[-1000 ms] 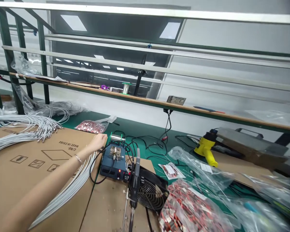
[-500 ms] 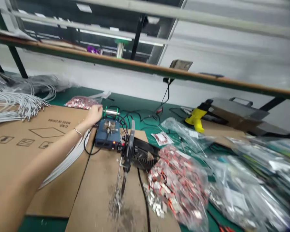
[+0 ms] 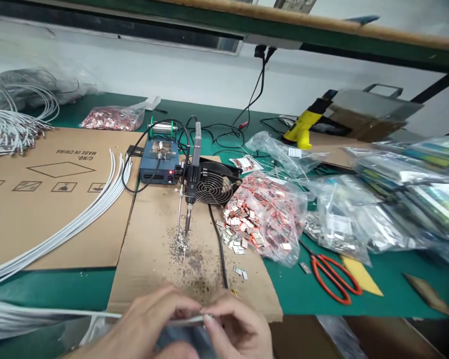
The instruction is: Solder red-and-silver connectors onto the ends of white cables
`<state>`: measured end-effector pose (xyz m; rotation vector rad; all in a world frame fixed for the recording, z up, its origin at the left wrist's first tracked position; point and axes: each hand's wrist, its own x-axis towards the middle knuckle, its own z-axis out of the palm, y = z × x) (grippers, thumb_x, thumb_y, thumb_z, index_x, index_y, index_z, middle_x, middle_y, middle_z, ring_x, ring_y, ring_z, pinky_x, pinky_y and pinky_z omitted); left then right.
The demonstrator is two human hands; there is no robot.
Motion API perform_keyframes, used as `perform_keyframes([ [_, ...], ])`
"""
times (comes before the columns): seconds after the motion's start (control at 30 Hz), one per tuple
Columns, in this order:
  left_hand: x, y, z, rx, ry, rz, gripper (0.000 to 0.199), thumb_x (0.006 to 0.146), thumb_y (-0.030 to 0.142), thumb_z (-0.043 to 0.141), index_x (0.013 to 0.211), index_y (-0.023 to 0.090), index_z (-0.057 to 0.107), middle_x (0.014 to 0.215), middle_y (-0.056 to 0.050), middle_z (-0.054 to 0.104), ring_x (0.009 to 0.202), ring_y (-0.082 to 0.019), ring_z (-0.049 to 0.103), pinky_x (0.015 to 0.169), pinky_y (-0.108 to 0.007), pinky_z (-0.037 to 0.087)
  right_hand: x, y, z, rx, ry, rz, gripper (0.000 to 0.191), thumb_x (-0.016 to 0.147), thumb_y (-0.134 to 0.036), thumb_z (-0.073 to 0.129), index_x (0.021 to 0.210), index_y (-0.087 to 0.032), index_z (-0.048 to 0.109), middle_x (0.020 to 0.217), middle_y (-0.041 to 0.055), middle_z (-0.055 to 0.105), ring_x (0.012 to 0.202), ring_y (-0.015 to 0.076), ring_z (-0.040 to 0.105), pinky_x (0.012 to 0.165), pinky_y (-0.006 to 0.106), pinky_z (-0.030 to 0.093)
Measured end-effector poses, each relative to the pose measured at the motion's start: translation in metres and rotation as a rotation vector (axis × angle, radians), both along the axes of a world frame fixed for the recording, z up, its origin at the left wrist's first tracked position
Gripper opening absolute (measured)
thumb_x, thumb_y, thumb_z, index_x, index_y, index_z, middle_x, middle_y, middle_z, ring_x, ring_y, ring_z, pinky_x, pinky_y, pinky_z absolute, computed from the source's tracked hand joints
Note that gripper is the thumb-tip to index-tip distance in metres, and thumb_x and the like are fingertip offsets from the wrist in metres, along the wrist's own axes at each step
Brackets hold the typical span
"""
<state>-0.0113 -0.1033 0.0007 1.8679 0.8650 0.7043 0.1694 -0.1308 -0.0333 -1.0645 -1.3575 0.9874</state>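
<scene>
At the bottom edge of the cardboard, my left hand is closed around a white cable close to its end. My right hand pinches the tip of that cable between thumb and finger; whether a small part is there too is hidden. The cable runs off to the left, where a bundle of white cables lies. Beyond my hands a soldering iron is mounted upright, tip down over solder bits. Its blue station has a red light and carries a solder spool.
More white cables lie on the left cardboard. A black fan stands beside the iron. To the right are a bag of metal connectors, loose connectors, orange-handled scissors and a yellow heat gun.
The left arm has come back from the solder spool, and both hands are now together low in front, holding a cable. The view has tilted downward.
</scene>
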Motion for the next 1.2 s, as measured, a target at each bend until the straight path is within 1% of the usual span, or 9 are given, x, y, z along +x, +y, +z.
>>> perform_keyframes([
  [0.13,0.013,0.001,-0.008,-0.188,0.036,0.004,0.02,0.079,0.03,0.061,0.065,0.015,0.061,0.058,0.0,0.057,0.052,-0.009,0.048,0.047,-0.018,0.035,-0.001,-0.013,0.006,-0.144,0.027,-0.002,0.007,0.075,-0.021,0.067,0.068,-0.019,0.066,0.056,0.0017,0.056,0.053,0.0132,0.049,0.051,0.025,0.038],
  [0.27,0.005,-0.017,-0.004,-0.495,-0.051,0.1,0.02,0.076,0.033,0.062,0.068,0.015,0.059,0.058,0.003,0.05,0.047,-0.007,0.042,0.043,-0.017,0.032,-0.01,-0.016,0.004,-0.408,0.518,-0.006,0.027,0.07,-0.037,0.072,0.061,-0.018,0.056,0.048,-0.0041,0.046,0.043,0.0079,0.038,0.044,0.021,0.031],
  [0.33,0.002,-0.025,-0.003,-0.643,-0.113,0.165,0.026,0.075,0.04,0.063,0.069,0.015,0.057,0.055,0.006,0.044,0.042,-0.005,0.039,0.039,-0.016,0.03,-0.012,-0.014,0.003,-0.405,0.721,-0.022,0.032,0.071,-0.04,0.071,0.057,-0.018,0.052,0.046,-0.0065,0.038,0.04,0.0064,0.031,0.042,0.021,0.029],
  [0.43,-0.003,-0.031,-0.005,-0.722,-0.16,0.235,0.033,0.073,0.047,0.064,0.072,0.014,0.057,0.051,0.007,0.042,0.039,-0.005,0.039,0.038,-0.016,0.033,-0.011,-0.014,0.001,-0.306,0.526,-0.09,0.024,0.074,-0.035,0.069,0.06,-0.019,0.061,0.052,-0.0024,0.048,0.048,0.0093,0.041,0.048,0.022,0.035],
  [0.53,-0.008,-0.033,-0.011,-0.55,-0.147,0.196,0.033,0.078,0.047,0.058,0.077,0.014,0.061,0.055,0.004,0.047,0.041,-0.006,0.042,0.038,-0.017,0.036,-0.012,-0.02,-0.002,-0.232,0.165,0.011,0.01,0.071,-0.03,0.071,0.071,-0.02,0.071,0.057,0.0011,0.057,0.053,0.0124,0.046,0.05,0.024,0.036],
  [0.7,-0.013,-0.041,-0.017,0.031,0.017,0.149,0.019,0.086,0.028,0.053,0.076,0.016,0.063,0.06,0.0,0.056,0.05,-0.008,0.049,0.046,-0.016,0.036,-0.015,-0.024,0.009,-0.118,-0.045,0.09,0.007,0.072,-0.024,0.068,0.069,-0.019,0.07,0.053,0.0004,0.057,0.05,0.0124,0.046,0.047,0.024,0.035],
  [0.8,-0.012,-0.044,-0.017,0.221,-0.004,0.16,0.019,0.084,0.03,0.058,0.071,0.016,0.062,0.058,0.001,0.055,0.05,-0.008,0.049,0.045,-0.016,0.034,-0.013,-0.023,0.021,-0.085,-0.146,0.152,0.005,0.072,-0.022,0.067,0.07,-0.019,0.07,0.056,0.0007,0.059,0.052,0.0125,0.047,0.048,0.024,0.036],
  [1.1,-0.016,-0.046,-0.016,0.346,0.015,0.13,0.015,0.086,0.022,0.054,0.076,0.017,0.064,0.058,0.0,0.055,0.052,-0.009,0.051,0.049,-0.018,0.035,-0.013,-0.022,0.023,-0.242,-0.135,0.305,0.014,0.072,-0.022,0.063,0.059,-0.017,0.06,0.048,-0.0031,0.046,0.047,0.01,0.039,0.044,0.023,0.029],
  [1.2,-0.015,-0.046,-0.019,0.053,-0.081,0.167,0.026,0.085,0.036,0.055,0.07,0.016,0.062,0.056,0.0,0.054,0.047,-0.009,0.05,0.045,-0.018,0.035,-0.026,-0.023,0.016,-0.169,0.058,0.202,0.02,0.071,-0.025,0.065,0.055,-0.017,0.056,0.049,-0.0024,0.045,0.046,0.0095,0.037,0.042,0.022,0.029],
])
